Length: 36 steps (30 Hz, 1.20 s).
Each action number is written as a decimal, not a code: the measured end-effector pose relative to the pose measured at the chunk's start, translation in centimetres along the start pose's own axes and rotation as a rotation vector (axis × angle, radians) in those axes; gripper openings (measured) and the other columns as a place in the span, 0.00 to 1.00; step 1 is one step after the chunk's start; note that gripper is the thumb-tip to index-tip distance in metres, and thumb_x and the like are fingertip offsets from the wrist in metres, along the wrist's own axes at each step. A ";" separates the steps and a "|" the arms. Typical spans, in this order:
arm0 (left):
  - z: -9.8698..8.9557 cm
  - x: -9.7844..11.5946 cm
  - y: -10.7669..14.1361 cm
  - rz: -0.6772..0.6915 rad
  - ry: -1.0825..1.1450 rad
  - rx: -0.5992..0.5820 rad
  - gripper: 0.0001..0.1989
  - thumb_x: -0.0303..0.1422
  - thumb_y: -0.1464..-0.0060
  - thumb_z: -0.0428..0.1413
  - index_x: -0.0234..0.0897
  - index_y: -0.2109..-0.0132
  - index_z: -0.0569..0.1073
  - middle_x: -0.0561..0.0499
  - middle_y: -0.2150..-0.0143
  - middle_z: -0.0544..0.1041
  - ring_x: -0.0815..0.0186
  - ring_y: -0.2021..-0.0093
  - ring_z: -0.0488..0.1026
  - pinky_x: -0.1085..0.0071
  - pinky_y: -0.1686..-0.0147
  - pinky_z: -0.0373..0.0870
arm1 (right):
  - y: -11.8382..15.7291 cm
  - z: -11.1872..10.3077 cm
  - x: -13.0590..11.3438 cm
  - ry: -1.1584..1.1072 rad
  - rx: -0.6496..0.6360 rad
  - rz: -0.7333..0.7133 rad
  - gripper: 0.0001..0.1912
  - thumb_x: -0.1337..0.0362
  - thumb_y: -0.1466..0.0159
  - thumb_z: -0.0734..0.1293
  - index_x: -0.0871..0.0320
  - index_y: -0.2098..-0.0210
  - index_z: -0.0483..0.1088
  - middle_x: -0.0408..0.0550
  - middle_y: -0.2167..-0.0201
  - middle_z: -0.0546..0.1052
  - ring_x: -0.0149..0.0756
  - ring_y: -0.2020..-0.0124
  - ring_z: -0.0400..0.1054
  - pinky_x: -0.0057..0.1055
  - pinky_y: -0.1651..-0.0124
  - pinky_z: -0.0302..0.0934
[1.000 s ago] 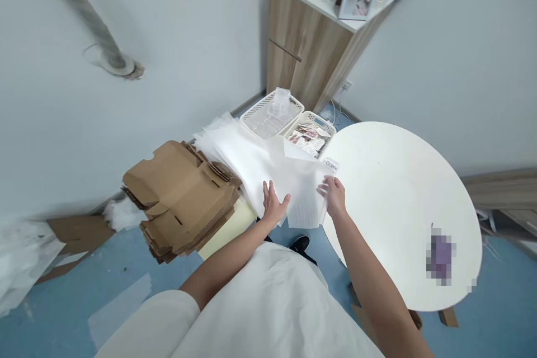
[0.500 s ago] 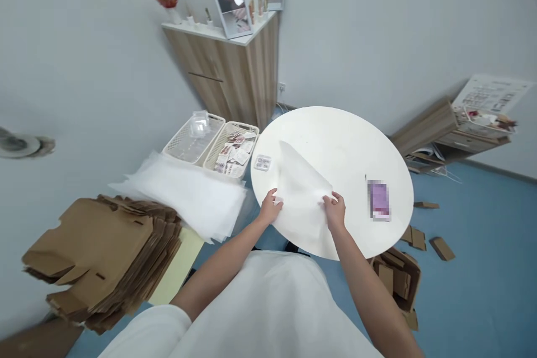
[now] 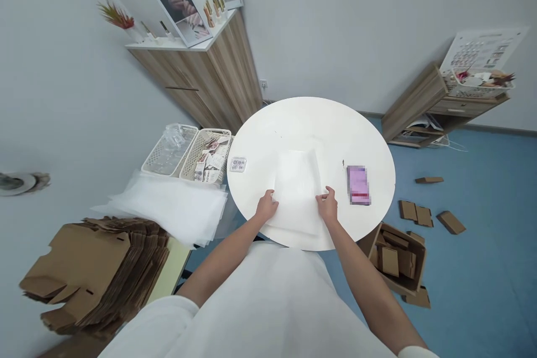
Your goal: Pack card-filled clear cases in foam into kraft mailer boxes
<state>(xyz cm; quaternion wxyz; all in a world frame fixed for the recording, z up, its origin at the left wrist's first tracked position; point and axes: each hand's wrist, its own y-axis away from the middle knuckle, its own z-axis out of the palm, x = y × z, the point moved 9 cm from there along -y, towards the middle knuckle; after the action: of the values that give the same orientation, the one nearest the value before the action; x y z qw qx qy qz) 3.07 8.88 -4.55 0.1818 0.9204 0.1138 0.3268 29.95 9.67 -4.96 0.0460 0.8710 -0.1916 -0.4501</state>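
Note:
A thin, translucent white sheet [image 3: 297, 190] lies over the near middle of the round white table [image 3: 310, 117]. My left hand [image 3: 267, 206] pinches its left edge, and my right hand [image 3: 328, 205] pinches the right edge. To the left on the tabletop is a small clear pack with round items [image 3: 238, 164]. A purple packet [image 3: 358, 185], partly pixelated, rests to the right of my right hand.
Left of the table stand two white baskets [image 3: 185, 165], a pile of white sheets [image 3: 168, 204] and stacked flat cardboard [image 3: 84, 263]. A carton of small boxes [image 3: 420, 268] is at the lower right. Behind are a wooden cabinet [image 3: 210, 86] and a shelf [image 3: 419, 95].
The sheet's raised far corner has come down, and it now lies flatter. Both hands still hold its sides. The camera view has shifted, turning the scene slightly.

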 end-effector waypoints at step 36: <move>-9.6 -6.9 -4.2 0.096 0.017 0.212 0.32 0.37 0.50 0.51 0.36 0.41 0.48 0.39 0.36 0.42 0.53 0.37 0.40 0.54 0.43 0.45 | 1.6 12.4 -11.4 0.066 -0.332 -0.130 0.19 0.62 0.45 0.60 0.56 0.54 0.63 0.49 0.57 0.72 0.36 0.58 0.66 0.37 0.55 0.59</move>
<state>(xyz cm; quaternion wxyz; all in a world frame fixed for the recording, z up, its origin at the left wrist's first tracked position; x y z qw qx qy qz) -8.78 12.89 -3.19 0.0667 0.9360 0.1049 0.3293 13.57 13.59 -3.13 0.1664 0.8761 -0.0564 -0.4489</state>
